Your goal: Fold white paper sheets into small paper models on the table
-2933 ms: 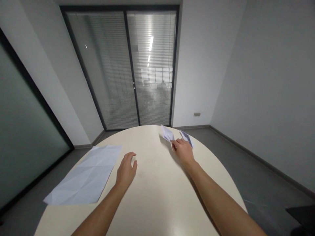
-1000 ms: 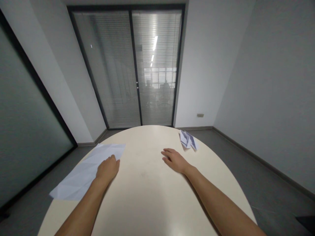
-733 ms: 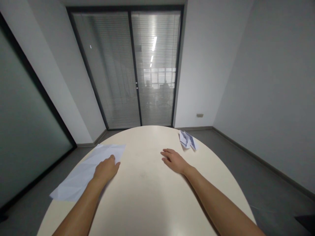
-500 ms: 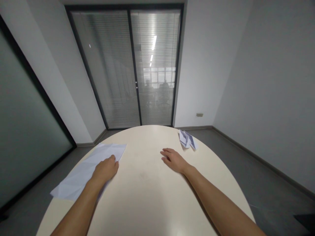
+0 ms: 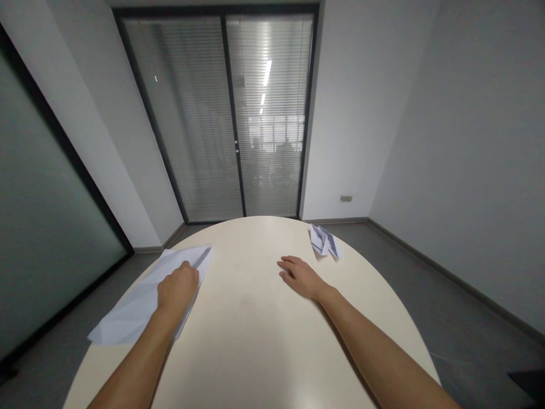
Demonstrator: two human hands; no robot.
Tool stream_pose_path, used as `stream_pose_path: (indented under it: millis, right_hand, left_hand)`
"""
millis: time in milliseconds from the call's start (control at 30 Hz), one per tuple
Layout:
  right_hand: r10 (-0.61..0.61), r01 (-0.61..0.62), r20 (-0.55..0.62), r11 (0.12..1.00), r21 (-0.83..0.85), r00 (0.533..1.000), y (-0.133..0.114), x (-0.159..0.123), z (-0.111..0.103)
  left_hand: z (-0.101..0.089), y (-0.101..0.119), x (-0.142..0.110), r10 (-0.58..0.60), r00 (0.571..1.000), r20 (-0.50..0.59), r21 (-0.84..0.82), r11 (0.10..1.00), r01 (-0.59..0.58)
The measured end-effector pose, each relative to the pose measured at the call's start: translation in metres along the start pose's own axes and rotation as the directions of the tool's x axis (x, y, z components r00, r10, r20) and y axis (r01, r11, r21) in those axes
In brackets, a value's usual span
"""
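Note:
A creased white sheet of paper [image 5: 136, 304] lies at the left of the round cream table [image 5: 255, 341]. My left hand [image 5: 177, 289] is closed on the sheet's right edge, which is lifted off the tabletop. My right hand [image 5: 300, 276] rests flat on the table near the middle, fingers stretched out and holding nothing. A folded white paper shape [image 5: 324, 243] sits at the far right edge of the table, a short way beyond my right hand.
The table's curved edge drops to a grey floor [image 5: 426, 295] on the left, right and far sides. Glass sliding doors with blinds [image 5: 230, 119] stand behind the table. A dark frosted glass wall [image 5: 38, 227] runs along the left.
My right hand let go of the folded paper shape and drew back to lie flat. My left hand moved left onto the sheet, closed on its right edge and raised it.

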State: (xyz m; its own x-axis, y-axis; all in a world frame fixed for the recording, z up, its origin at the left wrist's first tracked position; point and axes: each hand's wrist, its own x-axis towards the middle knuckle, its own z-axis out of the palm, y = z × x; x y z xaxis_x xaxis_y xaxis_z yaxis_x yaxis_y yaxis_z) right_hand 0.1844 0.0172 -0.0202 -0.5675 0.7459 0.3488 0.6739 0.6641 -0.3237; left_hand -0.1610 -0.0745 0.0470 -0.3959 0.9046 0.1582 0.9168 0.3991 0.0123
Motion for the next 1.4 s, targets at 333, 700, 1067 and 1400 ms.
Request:
stream_pose_path:
  millis: [333,700,1067,1400]
  right_hand:
    - [0.042,-0.042,0.029,0.999,0.012,0.999,-0.013,0.002,-0.01]
    - [0.381,-0.272,-0.433,0.917,0.292,0.817,-0.014,0.015,-0.029]
    - [0.218,-0.22,0.118,0.975,0.01,0.969,-0.065,0.018,0.006]
    - [0.387,-0.36,0.191,0.919,-0.16,0.902,-0.062,0.015,0.001]
  left_hand:
    - [-0.024,0.048,-0.03,0.275,0.932,-0.236,-0.07,0.952,-0.299]
    - [0.02,0.119,-0.097,0.787,0.61,-0.093,-0.396,0.533,-0.748]
    - [0.019,0.117,-0.09,0.855,0.472,-0.215,-0.683,0.214,-0.698]
    - [0.05,0.109,-0.049,0.562,0.823,0.089,-0.345,0.792,-0.503]
